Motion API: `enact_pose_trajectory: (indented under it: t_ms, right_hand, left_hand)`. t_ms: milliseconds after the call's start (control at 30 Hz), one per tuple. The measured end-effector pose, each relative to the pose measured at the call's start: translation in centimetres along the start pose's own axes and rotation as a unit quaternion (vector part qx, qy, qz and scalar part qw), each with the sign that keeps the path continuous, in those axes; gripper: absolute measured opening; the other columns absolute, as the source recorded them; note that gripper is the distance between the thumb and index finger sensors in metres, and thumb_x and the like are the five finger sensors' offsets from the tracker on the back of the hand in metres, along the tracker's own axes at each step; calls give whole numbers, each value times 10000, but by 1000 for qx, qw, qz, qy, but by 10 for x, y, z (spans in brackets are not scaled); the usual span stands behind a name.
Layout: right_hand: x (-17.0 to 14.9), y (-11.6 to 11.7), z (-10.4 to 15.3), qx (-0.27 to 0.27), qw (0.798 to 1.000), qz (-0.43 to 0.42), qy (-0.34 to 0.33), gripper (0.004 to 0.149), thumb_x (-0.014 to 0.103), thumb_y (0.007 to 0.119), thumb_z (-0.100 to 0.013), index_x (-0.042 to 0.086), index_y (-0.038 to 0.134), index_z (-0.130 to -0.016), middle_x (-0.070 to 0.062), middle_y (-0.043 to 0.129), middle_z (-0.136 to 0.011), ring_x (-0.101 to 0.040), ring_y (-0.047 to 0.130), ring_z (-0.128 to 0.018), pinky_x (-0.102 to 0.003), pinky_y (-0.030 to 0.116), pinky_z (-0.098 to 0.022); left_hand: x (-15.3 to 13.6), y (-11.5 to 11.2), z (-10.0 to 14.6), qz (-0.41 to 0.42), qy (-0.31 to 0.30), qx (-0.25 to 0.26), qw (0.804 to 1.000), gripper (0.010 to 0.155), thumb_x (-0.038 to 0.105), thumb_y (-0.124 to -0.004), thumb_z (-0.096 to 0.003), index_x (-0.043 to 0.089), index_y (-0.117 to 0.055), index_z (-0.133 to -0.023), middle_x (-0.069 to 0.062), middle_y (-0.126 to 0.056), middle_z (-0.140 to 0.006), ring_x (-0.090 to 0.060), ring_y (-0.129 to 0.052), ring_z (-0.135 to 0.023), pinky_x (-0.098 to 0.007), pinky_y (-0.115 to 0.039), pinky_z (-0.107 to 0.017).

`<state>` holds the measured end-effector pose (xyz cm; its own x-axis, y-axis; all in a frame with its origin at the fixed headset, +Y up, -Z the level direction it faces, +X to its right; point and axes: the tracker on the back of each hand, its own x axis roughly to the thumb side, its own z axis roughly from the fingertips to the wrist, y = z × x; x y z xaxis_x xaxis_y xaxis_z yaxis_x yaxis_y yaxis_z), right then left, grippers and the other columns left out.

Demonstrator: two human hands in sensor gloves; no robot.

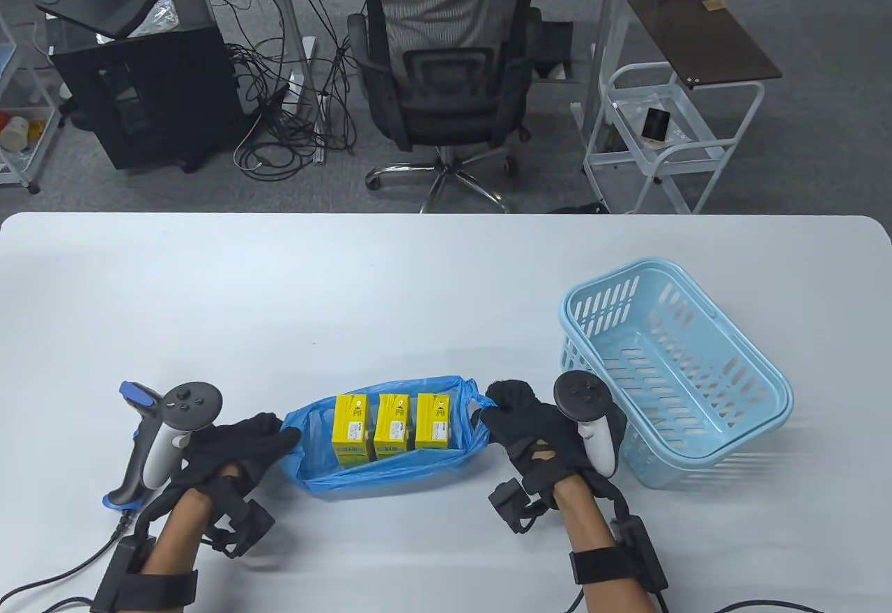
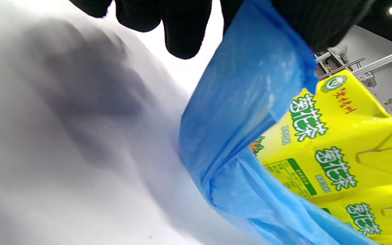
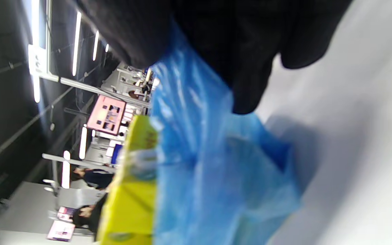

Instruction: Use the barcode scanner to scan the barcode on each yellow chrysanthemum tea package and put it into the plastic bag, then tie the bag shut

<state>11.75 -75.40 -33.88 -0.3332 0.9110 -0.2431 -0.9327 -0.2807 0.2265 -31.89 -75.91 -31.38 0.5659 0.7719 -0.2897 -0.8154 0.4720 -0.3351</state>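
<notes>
A: We have three yellow tea packages [image 1: 391, 427] side by side in the blue plastic bag [image 1: 390, 480] near the front of the white table [image 1: 348, 292].

B: Hands? We see the left hand [image 1: 233, 449] pinching the bag's left edge — the right hand [image 1: 533, 432] has fingers curled round the right handle.

A: Barcode scanner [image 1: 139, 432] lies just left of the left hand, light blue basket [image 1: 669, 376] at right.

B: Room behind — grey floor, black office chair [image 1: 442, 76], white cart [image 1: 662, 132].
</notes>
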Motion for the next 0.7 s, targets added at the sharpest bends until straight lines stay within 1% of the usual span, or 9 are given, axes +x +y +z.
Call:
enact_pose_trajectory:
  t_ms: [133, 267, 333, 433, 467, 533, 600, 667, 700]
  right_hand:
    - [0, 2, 1, 14, 996, -86, -3, 686, 325, 839, -385, 337, 450, -950, 71, 917, -705, -235, 991, -696, -540, 726, -644]
    - [6, 0, 6, -10, 994, -103, -29, 717, 304, 878, -365, 309, 471, -955, 99, 906, -713, -217, 959, -723, -546, 692, -663]
    - [14, -1, 11, -25, 992, -115, -54, 708, 299, 890, -361, 310, 497, -949, 114, 912, -714, -217, 936, -749, -549, 677, -672]
    - [34, -4, 19, -50, 987, -118, -98, 690, 302, 898, -357, 318, 529, -940, 129, 923, -713, -204, 923, -767, -545, 667, -681]
    - [39, -5, 20, -52, 986, -114, -108, 688, 303, 897, -358, 320, 531, -940, 134, 925, -714, -197, 923, -768, -543, 667, -682]
    - [51, -8, 23, -57, 983, -121, -125, 679, 302, 897, -359, 320, 541, -937, 137, 929, -714, -192, 923, -766, -542, 666, -683]
    - [64, -12, 25, -55, 979, -136, -139, 678, 303, 894, -362, 320, 539, -939, 140, 929, -715, -192, 916, -773, -546, 659, -687]
    - [75, -16, 27, -56, 974, -160, -153, 675, 300, 892, -364, 317, 541, -939, 140, 929, -717, -198, 908, -782, -553, 651, -689]
    - [82, -18, 29, -51, 970, -175, -162, 675, 299, 890, -366, 314, 537, -941, 140, 926, -720, -202, 898, -792, -558, 640, -693]
  left_hand:
    - [1, 2, 2, 30, -6, -1, 1000, 464, 543, -754, -408, 262, -778, -777, -56, -724, -1009, -440, -626, -974, -615, -570, -694]
    - [3, 9, 7, 88, -18, 15, 996, 468, 542, -769, -403, 272, -775, -786, 1, -870, -885, -374, -805, -878, -589, -655, -669]
    - [6, 14, 12, 136, -32, 39, 989, 470, 531, -795, -396, 281, -779, -793, 32, -929, -828, -344, -876, -836, -572, -685, -663]
    - [14, 26, 23, 227, -65, 78, 969, 459, 520, -846, -386, 293, -820, -783, 76, -1006, -748, -288, -979, -766, -537, -726, -658]
    - [17, 31, 28, 259, -70, 100, 958, 451, 521, -861, -381, 293, -842, -770, 78, -1033, -712, -258, -1019, -727, -512, -758, -644]
    - [21, 38, 33, 315, -65, 120, 939, 445, 523, -876, -378, 284, -866, -752, 96, -1073, -627, -207, -1073, -649, -468, -812, -610]
    - [25, 44, 37, 362, -57, 116, 923, 447, 519, -879, -385, 265, -869, -752, 130, -1092, -548, -170, -1111, -576, -439, -839, -589]
    - [30, 48, 39, 403, -46, 107, 908, 459, 514, -884, -388, 249, -859, -762, 146, -1092, -521, -151, -1122, -545, -423, -852, -579]
    - [35, 50, 42, 427, -43, 102, 898, 499, 510, -886, -392, 232, -828, -802, 152, -1087, -512, -145, -1123, -536, -423, -850, -581]
